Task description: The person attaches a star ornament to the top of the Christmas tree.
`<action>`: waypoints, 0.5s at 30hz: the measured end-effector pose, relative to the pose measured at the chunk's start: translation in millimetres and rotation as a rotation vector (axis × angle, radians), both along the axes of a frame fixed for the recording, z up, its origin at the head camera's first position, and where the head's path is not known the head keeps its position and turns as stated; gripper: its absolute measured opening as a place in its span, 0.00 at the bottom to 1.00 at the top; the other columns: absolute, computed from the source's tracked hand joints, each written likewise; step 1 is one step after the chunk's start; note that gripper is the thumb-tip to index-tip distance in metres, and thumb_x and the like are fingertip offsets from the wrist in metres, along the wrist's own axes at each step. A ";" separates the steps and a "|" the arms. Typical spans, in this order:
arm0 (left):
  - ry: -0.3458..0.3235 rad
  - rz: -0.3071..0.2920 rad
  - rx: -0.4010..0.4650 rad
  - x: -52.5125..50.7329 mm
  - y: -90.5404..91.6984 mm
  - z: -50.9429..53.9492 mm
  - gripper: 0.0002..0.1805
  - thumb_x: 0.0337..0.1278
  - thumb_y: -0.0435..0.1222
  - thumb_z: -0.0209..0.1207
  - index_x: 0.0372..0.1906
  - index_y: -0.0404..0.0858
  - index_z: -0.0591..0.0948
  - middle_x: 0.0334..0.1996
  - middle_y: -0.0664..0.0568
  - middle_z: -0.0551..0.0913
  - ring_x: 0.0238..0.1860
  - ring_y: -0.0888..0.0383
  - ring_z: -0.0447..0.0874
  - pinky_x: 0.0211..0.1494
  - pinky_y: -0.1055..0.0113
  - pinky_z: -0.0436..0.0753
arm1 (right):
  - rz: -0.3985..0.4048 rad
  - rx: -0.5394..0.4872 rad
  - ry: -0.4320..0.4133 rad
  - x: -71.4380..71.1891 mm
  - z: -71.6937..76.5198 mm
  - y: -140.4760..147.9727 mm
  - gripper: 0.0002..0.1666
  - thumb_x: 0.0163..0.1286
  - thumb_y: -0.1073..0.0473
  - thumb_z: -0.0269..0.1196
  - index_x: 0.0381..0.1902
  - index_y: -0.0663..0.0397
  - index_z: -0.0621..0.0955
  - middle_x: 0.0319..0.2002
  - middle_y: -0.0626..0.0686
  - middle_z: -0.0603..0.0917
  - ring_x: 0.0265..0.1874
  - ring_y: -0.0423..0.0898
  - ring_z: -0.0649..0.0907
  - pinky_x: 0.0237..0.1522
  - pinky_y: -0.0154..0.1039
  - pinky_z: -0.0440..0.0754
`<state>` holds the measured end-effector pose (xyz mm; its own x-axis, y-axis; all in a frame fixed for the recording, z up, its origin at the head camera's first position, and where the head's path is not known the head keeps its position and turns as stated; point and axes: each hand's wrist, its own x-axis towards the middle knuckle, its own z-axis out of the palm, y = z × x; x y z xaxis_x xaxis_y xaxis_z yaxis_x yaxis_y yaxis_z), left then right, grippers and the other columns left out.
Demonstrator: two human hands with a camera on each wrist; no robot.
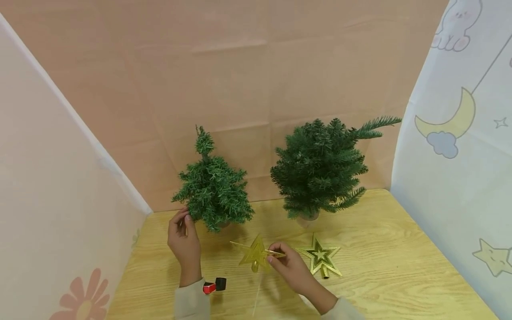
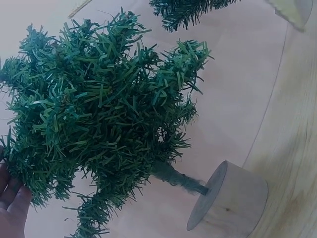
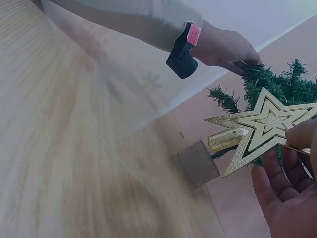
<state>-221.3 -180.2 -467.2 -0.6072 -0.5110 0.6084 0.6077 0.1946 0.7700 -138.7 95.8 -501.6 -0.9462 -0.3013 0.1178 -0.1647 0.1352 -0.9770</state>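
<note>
My left hand [image 1: 185, 242] pinches an outer branch tip at the lower left of the smaller green tree [image 1: 216, 191]; in the left wrist view its fingertips meet the foliage [image 2: 99, 99] at the left edge. A gold star [image 1: 256, 254] is held by one point between the thumb and fingers of my right hand [image 1: 291, 266], in front of that tree. The right wrist view shows the star [image 3: 270, 121] face-on, its hollow socket [image 3: 228, 139] toward the tree's round wooden base [image 3: 198, 163].
A darker, fuller tree [image 1: 320, 169] stands at the right, one long branch sticking out. Another gold star [image 1: 319, 254] lies on the wooden table [image 1: 384, 249] before it. Patterned cloth panels rise at left [image 1: 72, 178] and right, a plain peach one behind [image 1: 240, 66].
</note>
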 end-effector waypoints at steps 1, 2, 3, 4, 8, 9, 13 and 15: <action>0.002 -0.002 0.001 -1.3 -0.8 -2.0 0.10 0.68 0.26 0.53 0.47 0.22 0.77 0.52 0.42 0.80 0.57 0.55 0.78 0.61 0.67 0.76 | -0.004 -0.010 0.000 -0.6 1.2 -0.2 0.13 0.74 0.55 0.59 0.51 0.55 0.74 0.53 0.57 0.75 0.55 0.55 0.78 0.51 0.37 0.81; 0.003 -0.004 0.001 -2.1 -1.3 -3.4 0.10 0.69 0.27 0.53 0.47 0.23 0.78 0.52 0.43 0.80 0.57 0.54 0.78 0.61 0.67 0.75 | -0.006 -0.016 0.002 -1.1 2.1 -0.5 0.13 0.73 0.56 0.59 0.50 0.55 0.74 0.53 0.57 0.75 0.55 0.55 0.78 0.51 0.37 0.81; 0.006 -0.005 -0.001 -2.7 -1.6 -4.3 0.10 0.69 0.28 0.53 0.47 0.24 0.78 0.52 0.44 0.81 0.57 0.54 0.78 0.61 0.67 0.75 | -0.007 -0.022 0.004 -1.6 2.7 -0.7 0.12 0.73 0.56 0.59 0.50 0.55 0.74 0.53 0.57 0.75 0.55 0.54 0.78 0.51 0.37 0.81; 0.007 -0.004 -0.004 -3.1 -1.9 -5.3 0.10 0.69 0.29 0.53 0.47 0.24 0.78 0.52 0.44 0.81 0.58 0.53 0.78 0.62 0.67 0.75 | -0.009 -0.031 0.000 -0.6 7.3 -1.9 0.12 0.73 0.57 0.59 0.50 0.56 0.74 0.52 0.57 0.75 0.55 0.54 0.78 0.51 0.38 0.81; -0.002 0.011 -0.018 6.3 4.1 9.4 0.09 0.69 0.26 0.52 0.46 0.21 0.77 0.52 0.41 0.81 0.57 0.55 0.78 0.61 0.68 0.76 | -0.012 -0.036 0.019 -3.2 10.2 -3.9 0.12 0.73 0.57 0.59 0.49 0.57 0.74 0.51 0.57 0.75 0.55 0.52 0.78 0.52 0.38 0.81; -0.005 0.013 -0.017 6.6 4.3 10.1 0.09 0.68 0.25 0.52 0.46 0.21 0.77 0.51 0.41 0.81 0.57 0.55 0.78 0.61 0.68 0.76 | -0.014 -0.035 0.021 -3.7 11.7 -4.4 0.13 0.73 0.57 0.59 0.49 0.57 0.74 0.51 0.57 0.75 0.55 0.52 0.78 0.52 0.38 0.80; -0.008 0.003 -0.005 1.8 1.3 3.4 0.09 0.68 0.24 0.52 0.46 0.21 0.77 0.52 0.41 0.80 0.57 0.55 0.78 0.61 0.68 0.75 | -0.018 -0.024 0.024 -6.8 16.4 -5.0 0.14 0.73 0.55 0.59 0.51 0.56 0.74 0.53 0.57 0.75 0.55 0.52 0.78 0.52 0.37 0.80; -0.008 -0.003 -0.002 -2.2 -1.6 -3.2 0.09 0.68 0.24 0.52 0.47 0.21 0.77 0.52 0.41 0.80 0.58 0.54 0.77 0.61 0.68 0.76 | -0.010 -0.029 0.019 -7.9 19.5 -5.8 0.14 0.73 0.55 0.59 0.51 0.57 0.73 0.53 0.57 0.75 0.55 0.52 0.78 0.52 0.38 0.80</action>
<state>-223.4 -181.8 -470.4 -0.6135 -0.5079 0.6047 0.6020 0.1947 0.7744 -146.6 90.1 -482.1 -0.9468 -0.2878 0.1440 -0.1818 0.1089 -0.9773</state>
